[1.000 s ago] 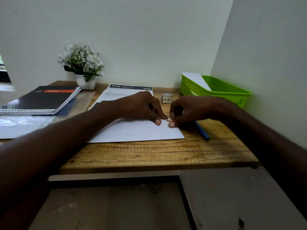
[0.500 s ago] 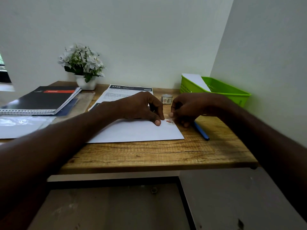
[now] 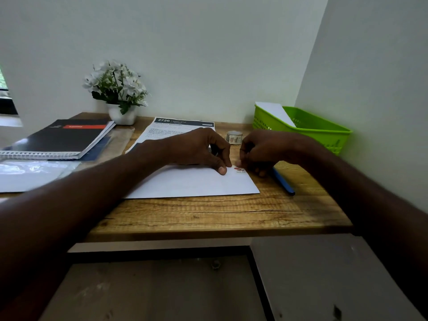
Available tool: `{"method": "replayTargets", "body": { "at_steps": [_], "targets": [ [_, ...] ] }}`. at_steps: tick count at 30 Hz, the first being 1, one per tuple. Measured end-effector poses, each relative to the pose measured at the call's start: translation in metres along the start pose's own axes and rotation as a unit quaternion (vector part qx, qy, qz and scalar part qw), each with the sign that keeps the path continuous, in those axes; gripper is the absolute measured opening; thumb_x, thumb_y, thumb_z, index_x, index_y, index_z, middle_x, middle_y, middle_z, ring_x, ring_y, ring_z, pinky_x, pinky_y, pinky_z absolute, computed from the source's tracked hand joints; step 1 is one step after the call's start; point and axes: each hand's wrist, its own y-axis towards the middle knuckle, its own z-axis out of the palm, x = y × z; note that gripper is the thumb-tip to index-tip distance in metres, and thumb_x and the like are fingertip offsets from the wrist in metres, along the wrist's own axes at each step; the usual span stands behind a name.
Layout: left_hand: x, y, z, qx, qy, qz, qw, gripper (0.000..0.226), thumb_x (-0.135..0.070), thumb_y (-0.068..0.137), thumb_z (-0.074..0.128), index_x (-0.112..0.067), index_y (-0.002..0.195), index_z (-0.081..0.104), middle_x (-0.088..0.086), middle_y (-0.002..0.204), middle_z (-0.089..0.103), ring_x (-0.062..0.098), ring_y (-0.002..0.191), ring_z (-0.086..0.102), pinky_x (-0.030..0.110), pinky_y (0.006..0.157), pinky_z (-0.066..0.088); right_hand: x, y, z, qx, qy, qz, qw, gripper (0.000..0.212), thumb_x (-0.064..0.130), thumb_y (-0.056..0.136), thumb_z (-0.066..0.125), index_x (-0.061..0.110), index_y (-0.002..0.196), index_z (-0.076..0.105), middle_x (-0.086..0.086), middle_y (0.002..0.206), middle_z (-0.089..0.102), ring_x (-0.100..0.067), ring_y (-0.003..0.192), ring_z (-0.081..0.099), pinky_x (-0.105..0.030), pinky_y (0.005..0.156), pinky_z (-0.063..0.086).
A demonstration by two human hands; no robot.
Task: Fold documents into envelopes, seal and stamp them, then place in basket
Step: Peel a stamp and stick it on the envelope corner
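A white envelope lies flat on the wooden desk. A small stamp with a red mark sits on its far right corner. My left hand arches over the envelope's far edge, and its thumb presses the paper just left of the stamp. My right hand hovers at the corner with its fingers curled, and one fingertip is at the stamp's far edge. A green basket stands at the back right with a white envelope leaning in it.
A small roll of tape stands behind my hands. A blue pen lies to the right of the envelope. A printed document, a flower pot, a spiral notebook and a plastic sleeve lie to the left.
My right hand has lifted off the envelope's corner and drawn back a little, which uncovers the stamp stuck there. My left hand has stayed on the envelope.
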Motion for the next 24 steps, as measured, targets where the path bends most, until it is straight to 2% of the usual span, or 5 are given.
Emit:
{"method": "replayTargets", "body": {
  "at_steps": [5,9,15,21,24],
  "targets": [
    [0.0,-0.001,-0.001,0.0,0.001,0.003,1.0,0.017,-0.025,0.079,0.089,-0.018,0.092,0.081,0.0,0.09,0.076,0.026,0.092,0.066,0.039,0.086,0.051,0.0,-0.002,0.005,-0.039,-0.006,-0.004,0.999,0.006,0.012,0.097,0.069,0.007,0.101,0.068,-0.012,0.085,0.072,-0.019,0.057,0.068,-0.032,0.062,0.062],
    [-0.002,-0.001,0.0,0.001,0.007,0.008,1.0,0.019,-0.026,0.079,0.089,-0.02,0.094,0.08,0.001,0.089,0.075,0.026,0.091,0.066,0.041,0.086,0.05,0.0,-0.003,0.009,-0.089,-0.036,-0.018,0.995,0.012,0.003,0.096,0.058,0.001,0.1,0.069,-0.014,0.081,0.074,-0.023,0.055,0.07,-0.032,0.054,0.061],
    [-0.003,-0.001,-0.001,0.003,-0.004,0.015,1.0,0.029,-0.028,0.079,0.088,-0.026,0.106,0.08,0.01,0.092,0.072,0.029,0.09,0.064,0.036,0.084,0.05,-0.005,-0.015,0.006,-0.056,-0.043,-0.06,0.996,0.015,0.02,0.089,0.08,0.011,0.088,0.068,-0.005,0.077,0.073,-0.012,0.054,0.066,-0.024,0.054,0.05],
    [-0.001,-0.001,0.001,-0.002,0.002,-0.006,1.0,0.023,-0.029,0.078,0.089,-0.027,0.1,0.082,-0.003,0.095,0.077,0.024,0.095,0.066,0.044,0.093,0.052,-0.006,-0.026,-0.005,0.016,-0.035,-0.054,0.998,0.015,0.005,0.087,0.078,0.013,0.096,0.069,-0.01,0.09,0.074,-0.018,0.074,0.069,-0.024,0.06,0.054],
    [0.0,0.0,0.001,0.001,0.004,-0.004,1.0,0.022,-0.031,0.078,0.089,-0.028,0.099,0.082,0.001,0.094,0.076,0.024,0.093,0.066,0.044,0.091,0.052,-0.002,-0.024,-0.001,-0.012,-0.019,-0.032,0.999,0.008,0.019,0.096,0.072,0.011,0.097,0.068,-0.008,0.085,0.074,-0.017,0.067,0.07,-0.027,0.062,0.059]
  ]
}}
